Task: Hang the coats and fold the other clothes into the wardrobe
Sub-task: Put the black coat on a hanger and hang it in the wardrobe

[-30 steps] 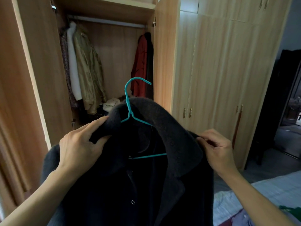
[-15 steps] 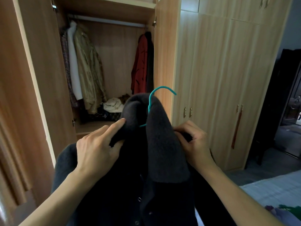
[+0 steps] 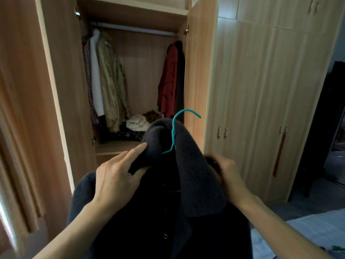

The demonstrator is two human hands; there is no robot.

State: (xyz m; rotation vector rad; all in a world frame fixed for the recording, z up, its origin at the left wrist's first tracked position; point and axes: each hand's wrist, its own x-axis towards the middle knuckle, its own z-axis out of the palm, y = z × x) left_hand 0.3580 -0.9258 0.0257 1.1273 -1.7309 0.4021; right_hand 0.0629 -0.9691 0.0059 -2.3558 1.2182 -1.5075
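Note:
I hold a dark woolly coat (image 3: 197, 184) on a teal hanger (image 3: 174, 131) in front of the open wardrobe (image 3: 141, 75). The hanger's hook sticks up out of the collar. My left hand (image 3: 117, 178) grips the coat's left collar and shoulder. My right hand (image 3: 225, 172) pinches the right side of the collar, partly hidden behind the cloth. A metal rail (image 3: 134, 29) runs across the top of the wardrobe, bare in its middle stretch.
A white coat (image 3: 97, 75) and a beige coat (image 3: 113, 85) hang at the rail's left, a red coat (image 3: 168, 79) at its right. Loose clothes (image 3: 137, 124) lie heaped on the wardrobe floor. The open door (image 3: 63, 90) stands left; a bed (image 3: 298, 234) shows bottom right.
The coat's two shoulders have been drawn together, so the collar now closes around the hanger. My right hand moved left. The view has come closer to the wardrobe.

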